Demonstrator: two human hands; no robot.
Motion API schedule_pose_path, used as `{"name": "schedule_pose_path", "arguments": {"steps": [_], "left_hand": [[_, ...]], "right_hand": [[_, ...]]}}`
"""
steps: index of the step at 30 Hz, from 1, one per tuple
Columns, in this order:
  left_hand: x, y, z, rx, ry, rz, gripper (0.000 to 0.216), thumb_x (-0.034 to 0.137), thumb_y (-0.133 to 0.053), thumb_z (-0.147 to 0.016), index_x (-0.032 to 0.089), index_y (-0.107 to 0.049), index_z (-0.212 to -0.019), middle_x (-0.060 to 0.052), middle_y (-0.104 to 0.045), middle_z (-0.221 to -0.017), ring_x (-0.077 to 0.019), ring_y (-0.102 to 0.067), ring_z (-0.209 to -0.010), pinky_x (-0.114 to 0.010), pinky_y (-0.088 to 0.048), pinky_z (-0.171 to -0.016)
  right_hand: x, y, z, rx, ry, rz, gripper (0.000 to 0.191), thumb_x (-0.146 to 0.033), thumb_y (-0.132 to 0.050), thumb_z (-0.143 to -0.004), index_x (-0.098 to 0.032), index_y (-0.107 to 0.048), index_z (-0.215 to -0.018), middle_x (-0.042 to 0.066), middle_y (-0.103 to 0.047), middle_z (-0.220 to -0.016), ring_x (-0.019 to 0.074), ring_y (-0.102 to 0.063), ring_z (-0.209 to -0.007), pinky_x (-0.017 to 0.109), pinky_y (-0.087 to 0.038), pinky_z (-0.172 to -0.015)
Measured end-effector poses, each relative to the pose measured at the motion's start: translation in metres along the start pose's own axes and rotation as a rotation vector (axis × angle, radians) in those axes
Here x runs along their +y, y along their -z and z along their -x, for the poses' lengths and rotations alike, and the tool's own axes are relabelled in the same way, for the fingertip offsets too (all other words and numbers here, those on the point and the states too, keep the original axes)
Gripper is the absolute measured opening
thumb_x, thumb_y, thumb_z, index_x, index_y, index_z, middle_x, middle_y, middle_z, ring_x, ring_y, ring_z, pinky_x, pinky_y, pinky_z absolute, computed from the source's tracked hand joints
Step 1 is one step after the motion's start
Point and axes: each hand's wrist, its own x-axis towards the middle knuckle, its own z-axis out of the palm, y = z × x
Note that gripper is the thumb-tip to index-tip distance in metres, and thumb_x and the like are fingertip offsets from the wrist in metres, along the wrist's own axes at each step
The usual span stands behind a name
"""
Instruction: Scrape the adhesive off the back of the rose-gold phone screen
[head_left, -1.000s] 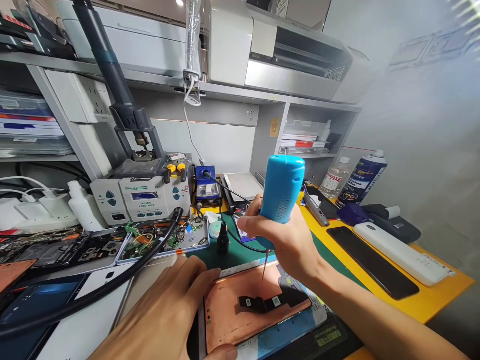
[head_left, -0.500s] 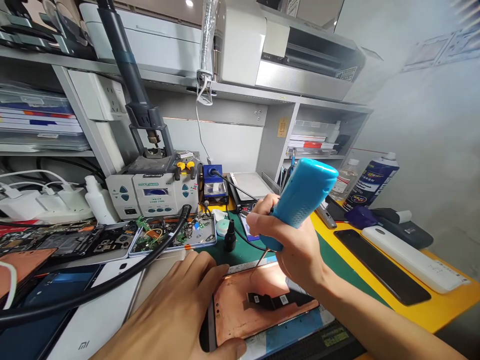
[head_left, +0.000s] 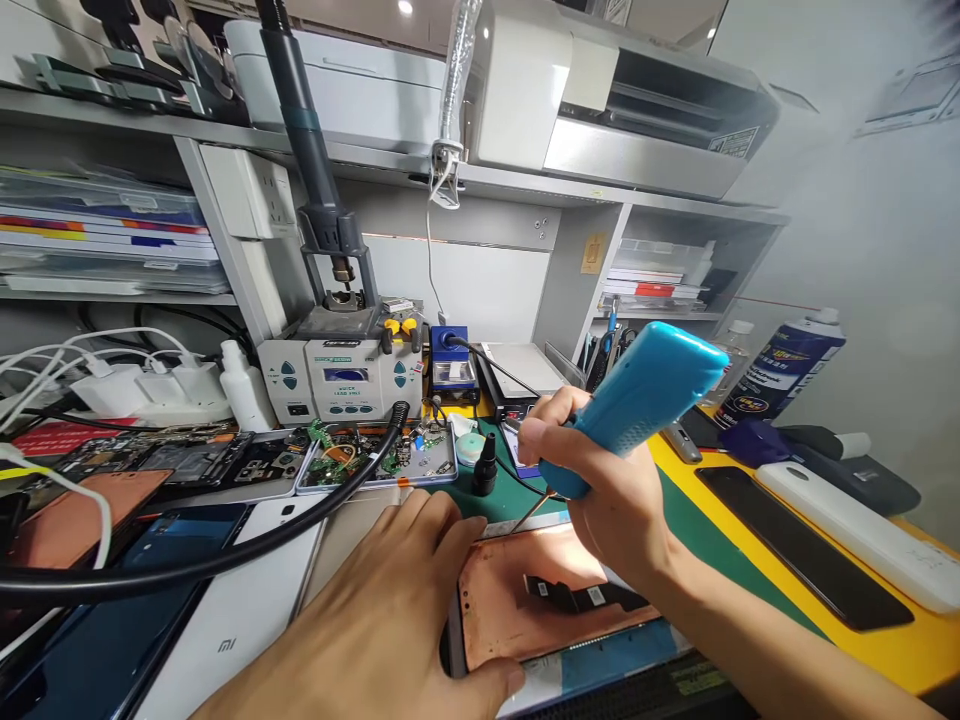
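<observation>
My right hand (head_left: pixel 611 490) is wrapped round a blue handheld tool (head_left: pixel 649 390) with a thin metal rod at its lower end. The rod's tip meets the far long edge of a copper-coloured phone screen back (head_left: pixel 502 600), near its left end. A black flex cable (head_left: pixel 574 597) with small white code labels lies across the copper. My left hand (head_left: pixel 397 600) grips the left end of the screen, thumb at the near corner and index finger at the far corner. Beneath the screen is a blue and white base (head_left: pixel 592 668), partly covered.
A black hose (head_left: pixel 300 535) arches over white and dark phones at left. Behind stand a tray of circuit boards (head_left: pixel 379 480), a small black bottle (head_left: pixel 485 470) and a soldering station (head_left: pixel 341 380). At right lie a black phone (head_left: pixel 802 550) and a blue spray can (head_left: pixel 784 365).
My view has turned left, so the scene sits farther right. The tool's tip has moved left along the screen's far edge. Both hands keep their holds.
</observation>
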Motion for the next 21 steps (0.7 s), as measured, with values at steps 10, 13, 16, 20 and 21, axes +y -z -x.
{"name": "schedule_pose_path", "arguments": {"steps": [10,13,16,20,21], "left_hand": [[0.003,0.006,0.000,0.004,-0.028,0.054,0.052,0.047,-0.071,-0.074,0.026,-0.061,-0.120,-0.009,-0.056,-0.131,-0.0337,-0.051,-0.125,-0.052,-0.039,-0.112],[0.003,0.007,0.001,0.008,-0.017,0.053,0.048,0.047,-0.070,-0.075,0.025,-0.062,-0.117,-0.010,-0.058,-0.128,-0.0334,-0.053,-0.122,-0.051,-0.043,-0.107],[0.003,0.008,0.001,0.003,-0.031,0.052,0.047,0.049,-0.069,-0.075,0.024,-0.063,-0.114,-0.010,-0.059,-0.125,-0.0342,-0.054,-0.119,-0.052,-0.045,-0.104],[0.001,0.007,0.001,0.023,-0.070,0.042,0.047,0.050,-0.068,-0.074,0.022,-0.063,-0.112,-0.011,-0.059,-0.121,-0.0353,-0.054,-0.117,-0.054,-0.044,-0.105],[0.001,0.007,0.001,0.025,-0.071,0.040,0.047,0.050,-0.068,-0.074,0.023,-0.063,-0.112,-0.011,-0.059,-0.120,-0.0352,-0.054,-0.117,-0.054,-0.045,-0.104]], "right_hand": [[0.002,-0.011,0.002,-0.021,-0.003,0.006,0.026,-0.030,-0.076,-0.081,-0.022,-0.059,-0.062,-0.004,-0.053,-0.061,0.0158,-0.045,-0.062,0.034,-0.032,-0.060],[0.003,-0.012,0.003,-0.024,-0.006,0.013,0.027,-0.031,-0.077,-0.080,-0.022,-0.059,-0.062,-0.004,-0.054,-0.062,0.0156,-0.046,-0.062,0.034,-0.033,-0.060],[0.004,-0.013,0.005,-0.036,-0.014,0.008,0.026,-0.031,-0.077,-0.082,-0.022,-0.060,-0.064,-0.004,-0.054,-0.063,0.0154,-0.047,-0.064,0.033,-0.034,-0.061],[0.005,-0.015,0.008,-0.063,-0.027,-0.015,0.024,-0.030,-0.078,-0.083,-0.022,-0.060,-0.068,-0.005,-0.054,-0.064,0.0150,-0.048,-0.066,0.032,-0.034,-0.062],[0.005,-0.015,0.009,-0.068,-0.030,-0.019,0.024,-0.030,-0.078,-0.083,-0.023,-0.060,-0.068,-0.005,-0.054,-0.065,0.0149,-0.048,-0.067,0.032,-0.035,-0.063]]}}
